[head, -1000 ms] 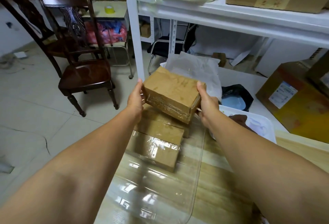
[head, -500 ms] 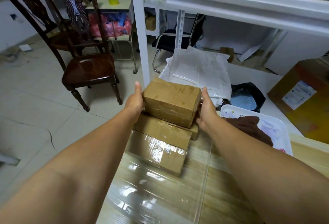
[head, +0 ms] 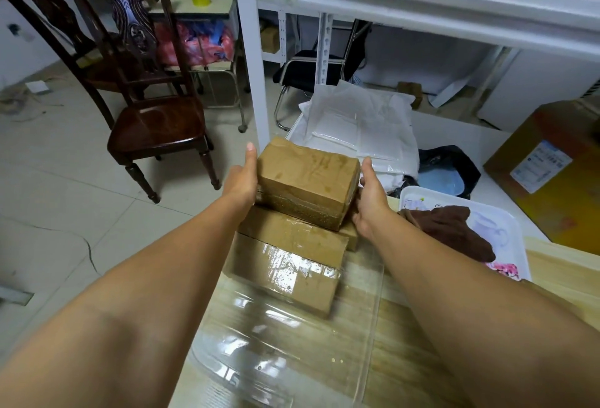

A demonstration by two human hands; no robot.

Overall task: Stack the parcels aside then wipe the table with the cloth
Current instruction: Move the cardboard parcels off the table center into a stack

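Parcels wrapped in brown paper and clear tape sit in a stack at the far left corner of the light wooden tabletop (head: 406, 342), and we take that stack as our landmark. We hold the top brown taped parcel (head: 308, 180) between our two hands, and it sits on the stack, though we cannot tell whether its full weight rests there. Our left hand (head: 242, 180) presses flat against its left end, thumb pointing up; our right hand (head: 370, 195) cups its right end, thumb up along the edge. The fingers on the far sides are hidden from us.

Beneath it lies a flat brown parcel (head: 292, 235), and under that a wider brown parcel with glossy tape (head: 292, 277), closest to us. The stack rests on a clear plastic sheet (head: 292, 342) that covers the tabletop in front of it.

Just right of the stack stands a white printed plastic tray (head: 506, 229), and a dark brown cloth (head: 454, 229) lies crumpled on it. Beyond the stack we see white plastic mailing bags (head: 363, 128) and the white metal shelf post (head: 253, 66). Left of the stack, on the tiled floor, stands a dark wooden chair (head: 156, 125). Far right of the stack sits a large brown cardboard box with a white label (head: 552, 174).
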